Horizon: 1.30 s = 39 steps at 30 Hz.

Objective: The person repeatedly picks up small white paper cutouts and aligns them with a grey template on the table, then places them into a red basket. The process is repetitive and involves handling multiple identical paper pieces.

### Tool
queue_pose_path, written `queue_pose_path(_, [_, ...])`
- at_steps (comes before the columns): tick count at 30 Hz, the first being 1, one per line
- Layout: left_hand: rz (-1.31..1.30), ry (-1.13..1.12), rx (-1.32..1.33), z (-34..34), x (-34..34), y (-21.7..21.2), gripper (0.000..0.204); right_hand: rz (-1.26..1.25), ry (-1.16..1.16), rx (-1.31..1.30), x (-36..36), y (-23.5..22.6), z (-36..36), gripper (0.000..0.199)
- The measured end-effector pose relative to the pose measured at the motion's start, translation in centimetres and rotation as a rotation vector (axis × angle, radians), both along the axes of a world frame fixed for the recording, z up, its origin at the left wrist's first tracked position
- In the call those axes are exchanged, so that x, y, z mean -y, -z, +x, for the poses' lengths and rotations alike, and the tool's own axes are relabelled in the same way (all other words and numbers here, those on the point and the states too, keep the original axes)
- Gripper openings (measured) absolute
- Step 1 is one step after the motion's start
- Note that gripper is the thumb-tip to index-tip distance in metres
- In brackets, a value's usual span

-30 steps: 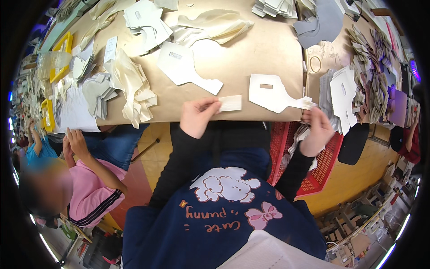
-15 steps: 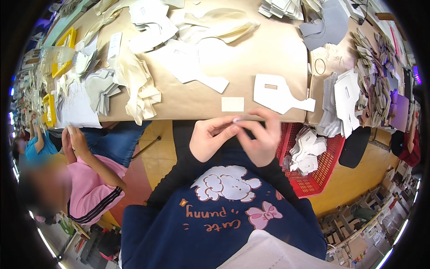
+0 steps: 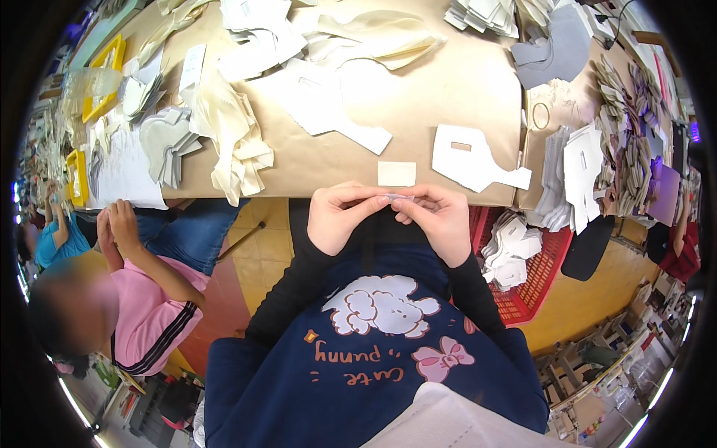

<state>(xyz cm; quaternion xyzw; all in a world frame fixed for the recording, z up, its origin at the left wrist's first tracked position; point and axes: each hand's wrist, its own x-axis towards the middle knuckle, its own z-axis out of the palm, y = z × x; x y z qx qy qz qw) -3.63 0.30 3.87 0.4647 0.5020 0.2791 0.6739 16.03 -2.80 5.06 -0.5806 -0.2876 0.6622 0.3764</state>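
Both hands meet in front of me at the near edge of the table. My left hand (image 3: pixel 337 221) and my right hand (image 3: pixel 441 218) pinch a small pale strip (image 3: pixel 398 197) between thumbs and fingers; most of it is hidden, so its kind is unclear. Just beyond my fingertips lies a small cream rectangular piece (image 3: pixel 396 174), flat on the table. To its right is a white cut-out shape (image 3: pixel 467 157) with a rectangular slot and a narrow tail. Another white cut-out (image 3: pixel 328 112) lies farther left on the brown table covering (image 3: pixel 418 89).
Crumpled cream sheets (image 3: pixel 233 142) and grey stacked pieces (image 3: pixel 169 142) lie on the left. At right are stacked white cut-outs (image 3: pixel 581 175) and a grey piece (image 3: pixel 553 51). A red basket (image 3: pixel 541 276) holding white pieces stands below. A person in pink (image 3: pixel 160 299) sits to my left.
My right hand has come down and its fingers have closed in beside the left, both now pinching the small strip. The view has shifted slightly; the pieces on the table lie as before.
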Motion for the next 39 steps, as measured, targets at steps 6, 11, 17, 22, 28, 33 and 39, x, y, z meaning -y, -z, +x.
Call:
queue_pose_path(6, [0.153,-0.087,-0.26,0.5,0.2,0.4,0.016,-0.013,0.042,0.059,-0.3,0.6,0.3,0.014])
queue_pose_path(11, [0.688,-0.024,-0.616,0.1,-1.3,2.1,0.017,0.138,0.044,0.216,-1.1,0.9,0.7,0.016])
queue_pose_path(17, [0.543,-0.003,-0.684,1.0,-1.8,2.8,0.017,-0.068,-0.043,0.137,-2.8,1.5,0.3,0.019])
queue_pose_path(22, [0.469,-0.002,-0.708,1.3,-2.0,2.5,0.015,-0.106,0.004,0.326,-3.3,1.5,-0.5,0.019])
queue_pose_path(28, [0.43,0.024,-0.722,1.3,-2.4,2.4,0.016,-0.091,0.002,0.318,-3.2,1.8,-0.4,0.018])
queue_pose_path(33, [0.424,0.038,-0.731,1.3,-2.5,2.2,0.017,-0.045,0.0,0.314,-3.0,2.4,-0.5,0.018])
queue_pose_path(39, [0.426,0.047,-0.731,1.3,-2.6,2.1,0.017,-0.032,0.014,0.337,-2.9,2.6,-0.4,0.02])
